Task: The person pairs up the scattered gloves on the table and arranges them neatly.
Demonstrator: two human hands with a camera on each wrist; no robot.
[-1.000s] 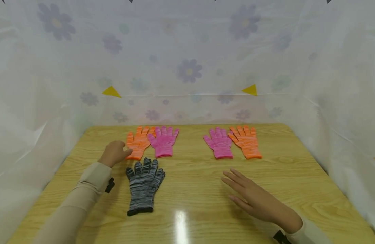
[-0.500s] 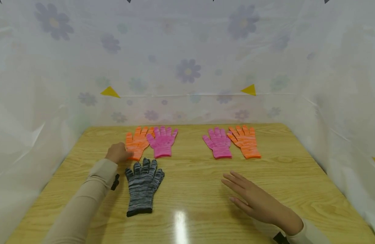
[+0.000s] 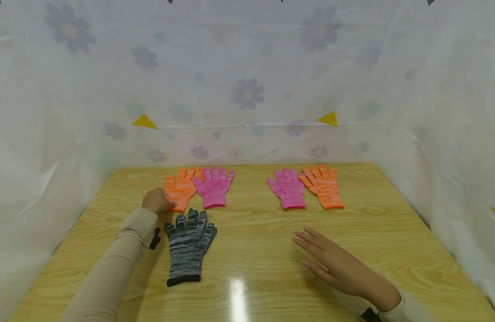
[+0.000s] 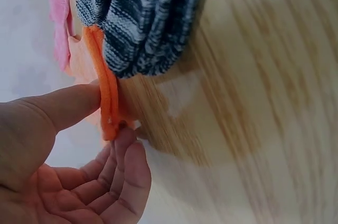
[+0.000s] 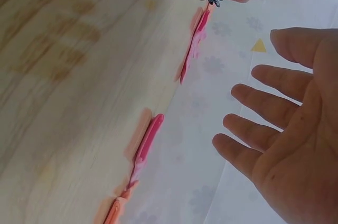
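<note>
My left hand (image 3: pixel 158 201) is at the near left corner of the left orange glove (image 3: pixel 181 190). In the left wrist view, the thumb and forefinger pinch the edge of its orange cuff (image 4: pixel 108 97), while the other fingers curl loosely below. Just in front of that hand lies a grey-and-black striped glove (image 3: pixel 187 250), fingers pointing away from me. A pink glove (image 3: pixel 215 190) overlaps the orange one's right side. My right hand (image 3: pixel 336 264) hovers over the right part of the table with fingers extended, holding nothing; the right wrist view shows its palm (image 5: pixel 296 145).
Farther right at the back, a second pink glove (image 3: pixel 288 190) and a second orange glove (image 3: pixel 325 188) lie overlapping. The wooden table (image 3: pixel 247 241) is bounded by a flowered white sheet (image 3: pixel 247 53) behind and plain sheeting at both sides.
My left hand has moved slightly right and onto the left orange glove's cuff, its thumb and forefinger closing on the edge. The right hand and the other gloves have stayed put.
</note>
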